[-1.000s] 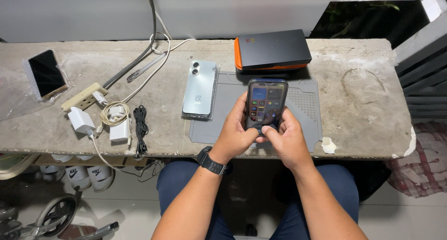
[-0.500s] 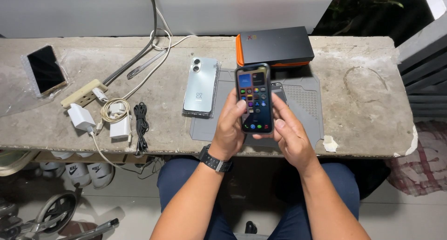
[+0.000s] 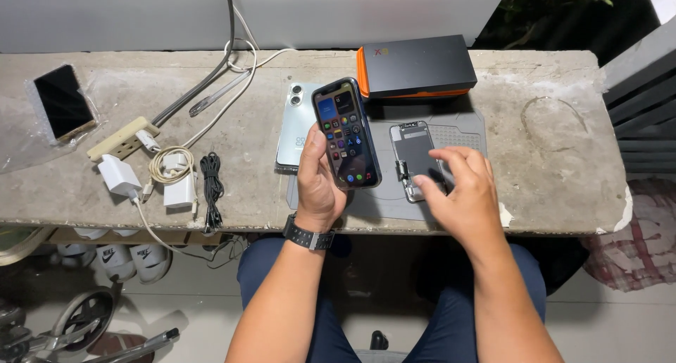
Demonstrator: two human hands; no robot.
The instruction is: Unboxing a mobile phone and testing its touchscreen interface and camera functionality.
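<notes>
Above the mat (image 3: 465,134), left hand (image 3: 320,183) apparently tilts phone (image 3: 346,133).

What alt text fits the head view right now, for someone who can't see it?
The left hand holds a lit smartphone upright over a grey work mat, while the right hand touches a loose phone screen part on it. A pale blue phone lies beside.

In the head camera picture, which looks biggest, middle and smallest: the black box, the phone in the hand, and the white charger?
1. Black box, biggest.
2. Phone in the left hand; it is held up nearer the camera, so it may look larger than it is.
3. White charger, smallest.
</notes>
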